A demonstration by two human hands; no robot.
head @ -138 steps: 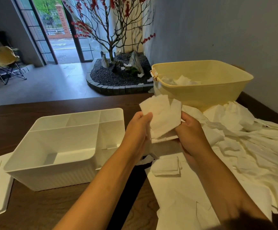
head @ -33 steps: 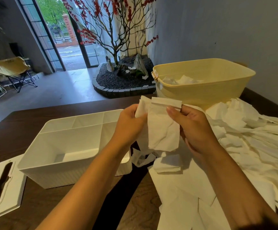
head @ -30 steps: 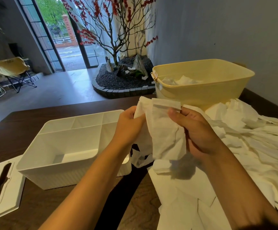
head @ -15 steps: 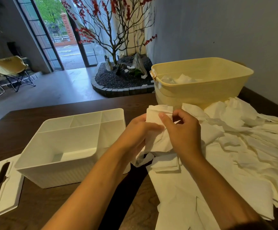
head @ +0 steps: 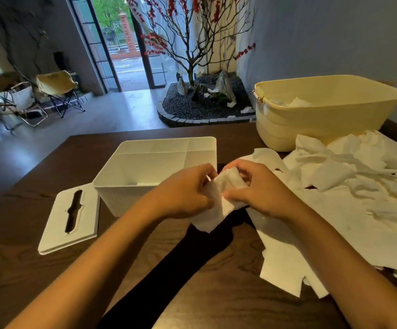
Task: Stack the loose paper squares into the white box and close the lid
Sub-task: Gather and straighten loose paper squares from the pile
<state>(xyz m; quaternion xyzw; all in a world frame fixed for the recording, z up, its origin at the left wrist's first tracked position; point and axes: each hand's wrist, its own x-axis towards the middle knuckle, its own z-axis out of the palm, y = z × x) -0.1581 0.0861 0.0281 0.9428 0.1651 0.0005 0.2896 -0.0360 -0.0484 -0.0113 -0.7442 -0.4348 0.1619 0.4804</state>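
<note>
**Both hands gripping a bunch of paper squares beside the open box**

I am holding a small bunch of paper squares (head: 219, 198) between my two hands, just above the dark wooden table (head: 216, 293). My left hand (head: 185, 191) is curling round the bunch from the left, fingers bent over its upper edge, and my right hand (head: 257, 188) is pinching it from the right, thumb pressing low against the paper. The bunch is crumpling between them, and one corner is hanging down below my left hand toward the tabletop.

The white box (head: 154, 172) is standing open just to the left of my hands, its near right corner hiding behind my left hand. Dividers are running across its far end, and I am seeing no paper in the part of its inside that shows. Its lid (head: 70, 219), with a long slot in the middle, is lying flat on the table against the box's left side.

The loose paper pile (head: 349, 198) is spreading over the right side of the table, touching my right forearm. Behind it a pale yellow tub (head: 323, 115) is sitting with a few more papers inside.
</note>
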